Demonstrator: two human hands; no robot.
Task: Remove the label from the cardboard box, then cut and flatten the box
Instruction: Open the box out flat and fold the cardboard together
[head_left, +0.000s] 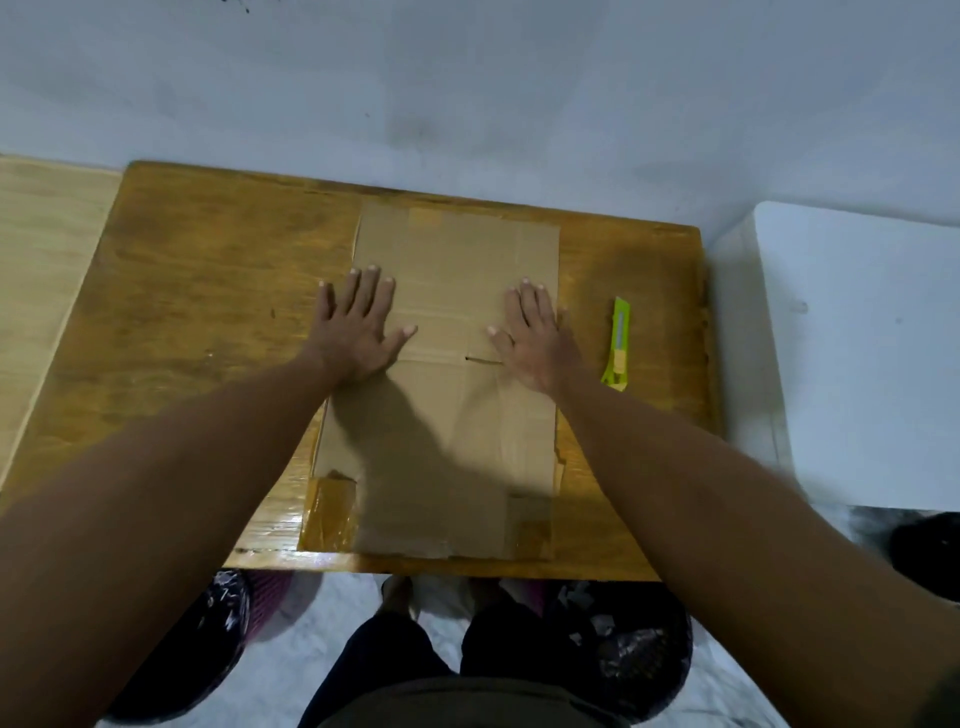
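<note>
The cardboard box (447, 395) lies flattened on the wooden table (208, 291), its long axis running from the near edge of the table toward the far edge. It occupies the middle of the tabletop. Strips of brown packing tape (328, 512) remain on the near left and near right corners, and another taped patch shows at the far edge. A crease crosses the sheet at mid-length, with a short dark slit (480, 359) on that crease, between the two hands.

The left hand (358, 327) is laid palm down with fingers spread wide. It rests on the left edge of the cardboard, the outer fingers reaching over onto the table surface. It holds nothing. The right hand (535, 343) is likewise flat, palm down, fingers extended and closer together, set just inside the right edge of the cardboard. It holds nothing. Both forearms extend from the bottom corners of the view to the sheet.

A green utility knife (618, 343) lies on the table just beside the right hand, apart from the cardboard, roughly parallel to its long side. Whether the blade is extended cannot be determined at this resolution.

To the right of the table stands a white surface (857, 353). To the left is a lighter wooden panel (41, 249). Below the near table edge, the person's dark-clad legs (436, 660) are visible, flanked by dark bags (634, 644) containing what appear to be paper scraps.
</note>
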